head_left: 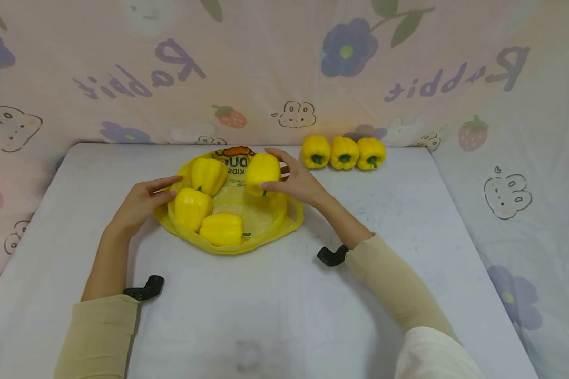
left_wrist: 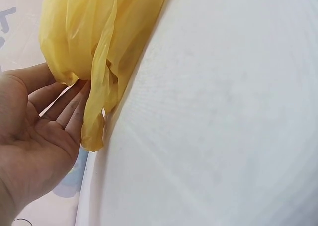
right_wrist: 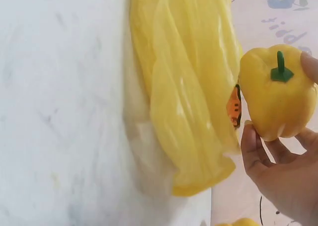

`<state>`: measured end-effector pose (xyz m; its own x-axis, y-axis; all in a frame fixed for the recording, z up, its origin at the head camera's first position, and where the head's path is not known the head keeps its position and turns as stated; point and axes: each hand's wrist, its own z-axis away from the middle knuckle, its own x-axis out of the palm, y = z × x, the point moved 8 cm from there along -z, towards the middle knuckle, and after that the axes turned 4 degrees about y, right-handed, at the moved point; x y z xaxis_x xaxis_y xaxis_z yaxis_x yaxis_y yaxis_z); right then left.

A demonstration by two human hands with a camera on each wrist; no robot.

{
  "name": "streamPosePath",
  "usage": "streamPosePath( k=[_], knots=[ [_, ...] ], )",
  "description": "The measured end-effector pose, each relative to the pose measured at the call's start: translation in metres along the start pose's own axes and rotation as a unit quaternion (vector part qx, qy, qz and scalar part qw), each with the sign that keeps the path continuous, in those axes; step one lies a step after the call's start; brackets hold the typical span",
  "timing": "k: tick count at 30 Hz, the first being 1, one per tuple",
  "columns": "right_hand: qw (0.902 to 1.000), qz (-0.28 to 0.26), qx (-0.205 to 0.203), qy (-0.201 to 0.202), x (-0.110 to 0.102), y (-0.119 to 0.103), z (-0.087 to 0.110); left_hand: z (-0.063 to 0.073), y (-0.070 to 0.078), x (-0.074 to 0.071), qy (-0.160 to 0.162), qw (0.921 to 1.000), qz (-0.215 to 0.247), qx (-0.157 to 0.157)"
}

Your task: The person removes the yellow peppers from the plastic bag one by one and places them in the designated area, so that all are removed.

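Observation:
A yellow plastic bag lies spread with its mouth facing up. Inside it on the left and front are three yellow bell peppers, one at the back, one at the left and one lying on its side in front. My right hand grips another yellow bell pepper over the bag's back right part, its green stem showing. At the left rim my left hand pinches the bag's edge between thumb and fingers; in the left wrist view yellow plastic hides the fingertips.
Three more yellow bell peppers stand in a row at the table's back edge, right of the bag. The white table meets a printed cloth behind. Black wrist mounts stick out from both forearms.

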<state>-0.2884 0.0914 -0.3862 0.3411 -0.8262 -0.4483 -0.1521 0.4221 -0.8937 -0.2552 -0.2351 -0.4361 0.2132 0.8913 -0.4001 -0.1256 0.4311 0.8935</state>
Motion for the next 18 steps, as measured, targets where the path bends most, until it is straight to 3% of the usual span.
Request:
streamPosePath(
  k=[18],
  knots=[
    [0.9994,0.003,0.012,0.033,-0.042,0.027,0.016,-0.003,-0.003,0.0,-0.006,0.9999,0.001,-0.01]
  ],
)
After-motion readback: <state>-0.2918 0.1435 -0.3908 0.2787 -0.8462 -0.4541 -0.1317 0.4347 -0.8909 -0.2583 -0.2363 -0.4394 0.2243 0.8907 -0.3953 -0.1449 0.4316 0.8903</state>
